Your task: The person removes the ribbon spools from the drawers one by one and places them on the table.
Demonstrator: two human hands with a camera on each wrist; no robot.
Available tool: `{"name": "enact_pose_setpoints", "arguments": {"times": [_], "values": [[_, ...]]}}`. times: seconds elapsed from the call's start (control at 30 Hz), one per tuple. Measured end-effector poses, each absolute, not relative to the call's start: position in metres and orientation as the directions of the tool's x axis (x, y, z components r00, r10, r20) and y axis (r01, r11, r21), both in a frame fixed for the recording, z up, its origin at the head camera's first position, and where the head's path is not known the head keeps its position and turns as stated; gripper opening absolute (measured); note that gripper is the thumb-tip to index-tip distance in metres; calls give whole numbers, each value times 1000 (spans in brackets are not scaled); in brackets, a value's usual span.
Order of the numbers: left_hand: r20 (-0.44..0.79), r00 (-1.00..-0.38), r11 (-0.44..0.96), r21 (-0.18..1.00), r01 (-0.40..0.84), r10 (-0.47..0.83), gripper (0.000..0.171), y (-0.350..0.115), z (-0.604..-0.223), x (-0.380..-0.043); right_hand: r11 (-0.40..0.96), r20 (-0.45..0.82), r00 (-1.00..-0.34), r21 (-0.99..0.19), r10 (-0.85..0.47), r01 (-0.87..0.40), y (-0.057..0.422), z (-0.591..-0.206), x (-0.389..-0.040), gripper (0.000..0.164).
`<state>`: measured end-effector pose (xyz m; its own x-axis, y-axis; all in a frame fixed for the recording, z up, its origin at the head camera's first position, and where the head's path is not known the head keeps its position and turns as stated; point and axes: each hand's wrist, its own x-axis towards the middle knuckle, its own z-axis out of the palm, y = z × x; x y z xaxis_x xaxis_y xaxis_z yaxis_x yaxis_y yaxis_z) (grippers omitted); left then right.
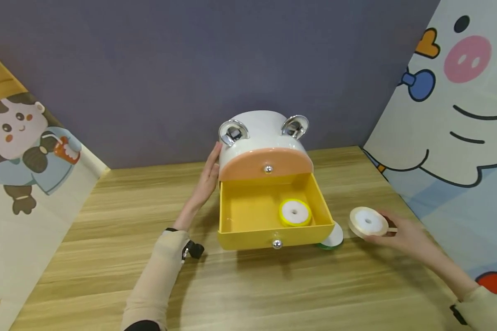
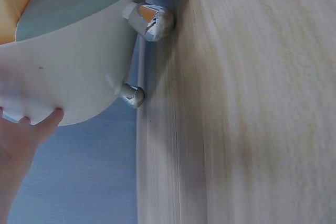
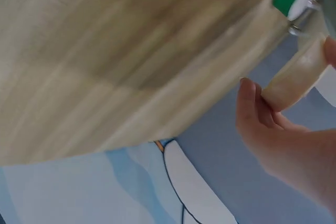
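R hand (image 1: 405, 235) grips the cream ribbon spool (image 1: 368, 222) by its edge, thumb on near side, fingers on far side. The key relation: this spool is to the R of the pulled-out yellow drawer (image 1: 248, 239), well apart from its R wall, so the drawer lies to the L of the grip. R hand is clearly the nearer one. The spool is a round disc w/o real long axis; its white flat face is turned mostly up. Betw. them, a green spool (image 1: 333, 236) is partly hidden by the drawer's front R corner. Inside the drawer, at R side, lies a yellow spool (image 1: 295, 212). L hand (image 1: 205, 182) holds nothing; its extended fingers rest against the L side of the white frog-shaped box (image 1: 260, 131). Brands, labels: no readable txt on box or spools.
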<state>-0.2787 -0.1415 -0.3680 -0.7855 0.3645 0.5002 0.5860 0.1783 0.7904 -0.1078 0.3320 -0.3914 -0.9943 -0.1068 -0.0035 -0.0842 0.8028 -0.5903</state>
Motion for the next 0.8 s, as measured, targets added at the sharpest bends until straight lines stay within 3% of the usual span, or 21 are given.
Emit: {"name": "enact_pose_setpoints", "arguments": {"times": [0.37,0.63,0.8], "values": [[497,-785,176,792,585,370,54,-140,-367,-282,878,-8,-997,-474,-75,-63,339,-411,-112,84],[496,-783,178,791,586,374,68,-140,-369,-282,893,22,-996,-442,-86,-87,339,-418,-115,84],[495,-788,180,793,582,366,67,-140,-370,-282,896,43,-995,-432,-94,-103,340,-422,-116,83]]}}
